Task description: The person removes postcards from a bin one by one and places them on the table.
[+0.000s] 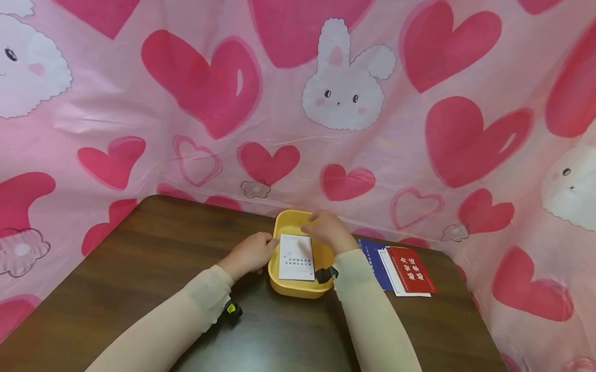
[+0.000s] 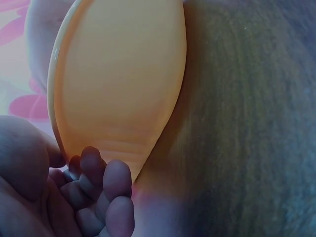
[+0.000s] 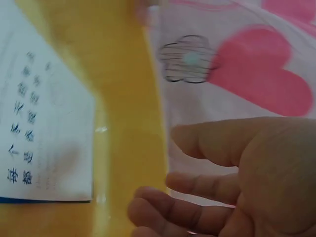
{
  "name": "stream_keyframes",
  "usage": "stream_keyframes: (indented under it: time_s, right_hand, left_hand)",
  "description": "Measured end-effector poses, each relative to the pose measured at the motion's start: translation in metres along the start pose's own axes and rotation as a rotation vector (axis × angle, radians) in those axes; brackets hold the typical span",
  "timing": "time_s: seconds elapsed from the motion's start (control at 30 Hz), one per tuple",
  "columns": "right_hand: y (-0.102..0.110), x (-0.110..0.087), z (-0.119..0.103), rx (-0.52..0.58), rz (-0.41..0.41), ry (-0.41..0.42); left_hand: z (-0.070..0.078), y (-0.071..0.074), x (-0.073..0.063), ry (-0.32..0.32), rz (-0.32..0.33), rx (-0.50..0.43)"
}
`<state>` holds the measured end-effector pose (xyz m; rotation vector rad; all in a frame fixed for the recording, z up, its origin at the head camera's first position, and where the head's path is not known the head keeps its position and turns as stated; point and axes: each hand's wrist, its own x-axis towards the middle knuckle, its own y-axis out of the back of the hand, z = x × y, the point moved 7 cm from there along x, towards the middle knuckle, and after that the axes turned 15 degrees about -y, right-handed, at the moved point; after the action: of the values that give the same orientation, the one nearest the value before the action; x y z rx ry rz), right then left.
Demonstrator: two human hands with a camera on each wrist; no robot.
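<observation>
A yellow plastic tray (image 1: 296, 291) stands near the back of the table. Inside it, toward the left, lies a white booklet (image 1: 295, 257) with printed characters; a blue edge shows beneath it in the right wrist view. My left hand (image 1: 254, 252) grips the tray's left side, thumb at the rim and fingers curled against the outer wall (image 2: 118, 74). Over the tray's far right part hovers my right hand (image 1: 332, 231), with nothing in it. Its fingers are loosely spread beside the yellow rim in the right wrist view, apart from the white booklet (image 3: 54, 143).
Right of the tray, red (image 1: 412, 271), white (image 1: 392, 271) and blue booklets (image 1: 374, 261) lie overlapping on the brown wooden table (image 1: 127, 267). A pink curtain (image 1: 290, 125) with hearts and rabbits hangs right behind the table. Black cameras are strapped to both wrists.
</observation>
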<state>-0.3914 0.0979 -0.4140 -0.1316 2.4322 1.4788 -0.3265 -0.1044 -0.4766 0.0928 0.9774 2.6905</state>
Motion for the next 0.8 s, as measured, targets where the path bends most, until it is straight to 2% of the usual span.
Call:
stream_keyframes:
  time_s: [0.07,0.17,0.4,0.6,0.8]
  right_hand:
    - [-0.007,0.003,-0.005,-0.062,-0.028,-0.002]
    - [-0.016,0.004,-0.010,-0.145,-0.029,-0.009]
    - [-0.030,-0.001,-0.012,-0.141,-0.060,-0.099]
    - [-0.038,0.002,-0.017,-0.267,-0.018,-0.020]
    - [-0.041,0.006,-0.016,-0.268,-0.032,0.003]
  left_hand:
    - [0.000,0.000,0.000,-0.006,-0.001,0.006]
    - [0.001,0.001,0.000,-0.017,0.000,0.015]
    - [0.000,0.000,-0.001,-0.002,-0.002,0.006]
    - [-0.001,0.000,0.000,0.006,-0.006,0.003]
    - [0.001,0.001,-0.001,-0.005,-0.007,0.012]
